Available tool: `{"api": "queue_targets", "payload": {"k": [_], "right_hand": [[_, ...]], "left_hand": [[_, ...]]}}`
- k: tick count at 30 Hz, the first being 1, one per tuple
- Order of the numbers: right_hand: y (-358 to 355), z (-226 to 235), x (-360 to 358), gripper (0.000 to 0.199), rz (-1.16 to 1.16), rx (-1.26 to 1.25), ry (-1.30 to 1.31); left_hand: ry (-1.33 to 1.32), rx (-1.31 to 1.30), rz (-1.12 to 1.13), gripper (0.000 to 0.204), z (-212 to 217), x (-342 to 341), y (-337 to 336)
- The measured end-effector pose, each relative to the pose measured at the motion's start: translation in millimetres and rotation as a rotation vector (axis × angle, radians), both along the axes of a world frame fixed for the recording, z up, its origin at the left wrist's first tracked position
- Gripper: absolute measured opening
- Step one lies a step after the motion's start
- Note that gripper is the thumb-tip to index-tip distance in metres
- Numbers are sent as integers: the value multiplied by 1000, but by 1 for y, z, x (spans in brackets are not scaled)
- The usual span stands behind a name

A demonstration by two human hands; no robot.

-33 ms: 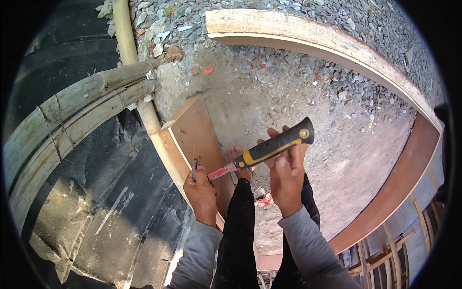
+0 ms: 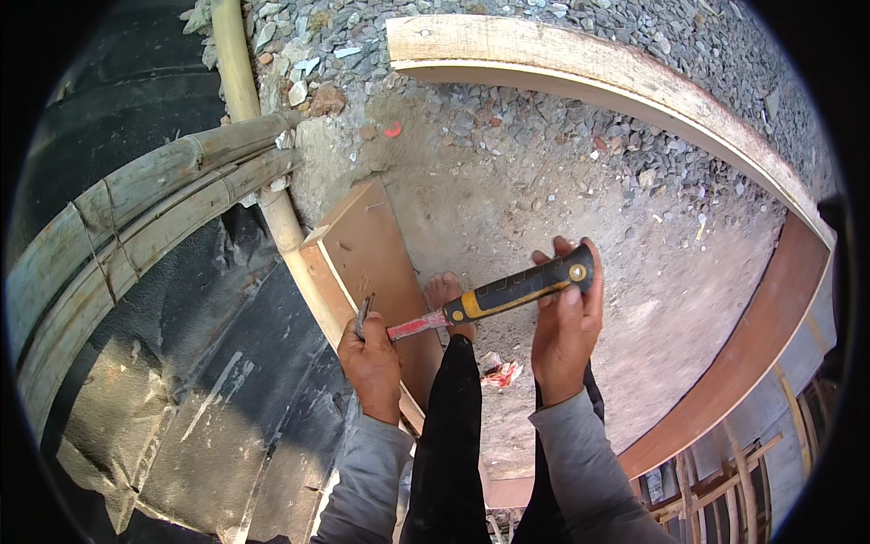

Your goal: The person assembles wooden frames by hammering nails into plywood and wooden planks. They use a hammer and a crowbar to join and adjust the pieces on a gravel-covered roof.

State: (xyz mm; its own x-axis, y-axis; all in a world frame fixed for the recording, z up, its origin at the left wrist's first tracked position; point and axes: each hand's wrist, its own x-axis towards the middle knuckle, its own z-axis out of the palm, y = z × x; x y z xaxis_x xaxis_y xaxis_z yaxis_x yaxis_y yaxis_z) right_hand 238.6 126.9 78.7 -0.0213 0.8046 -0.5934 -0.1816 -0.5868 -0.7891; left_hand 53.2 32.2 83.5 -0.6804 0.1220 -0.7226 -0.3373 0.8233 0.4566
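Note:
My right hand (image 2: 566, 337) grips the far end of a hammer (image 2: 507, 292) with a black and yellow handle and a red neck. The hammer lies almost level across my legs. My left hand (image 2: 372, 361) is closed around its head end, and a thin grey metal piece (image 2: 363, 312) sticks up from the fingers. I cannot tell whether that piece is the hammer's head or a nail. This hand rests at the edge of a brown plywood board (image 2: 367, 245) with a pale wooden strip (image 2: 313, 276) along its left side. My bare foot (image 2: 443, 290) shows just beyond the hammer.
Lashed bamboo poles (image 2: 154, 199) cross at the left, and another pole (image 2: 234, 63) runs upward. Black sheeting (image 2: 181, 408) covers the lower left. A pale plank (image 2: 634, 82) and brown plywood (image 2: 761, 335) border the gravel ground (image 2: 562, 181). A red scrap (image 2: 500, 372) lies by my legs.

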Motion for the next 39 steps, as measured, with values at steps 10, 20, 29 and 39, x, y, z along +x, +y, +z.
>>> {"api": "queue_targets", "payload": {"k": [10, 20, 29, 39], "right_hand": [[-75, 4, 29, 42, 1029, -182, 78], [-86, -85, -62, 26, -96, -629, 294], [-91, -82, -24, 40, 140, -772, 167], [-63, -65, -3, 34, -29, -727, 325]], "left_hand": [[114, 232, -955, 34, 9, -37, 27], [187, 217, -281, 64, -80, -94, 13], [63, 203, -275, 40, -56, -85, 20], [89, 157, -283, 48, 6, -59, 25]]}}
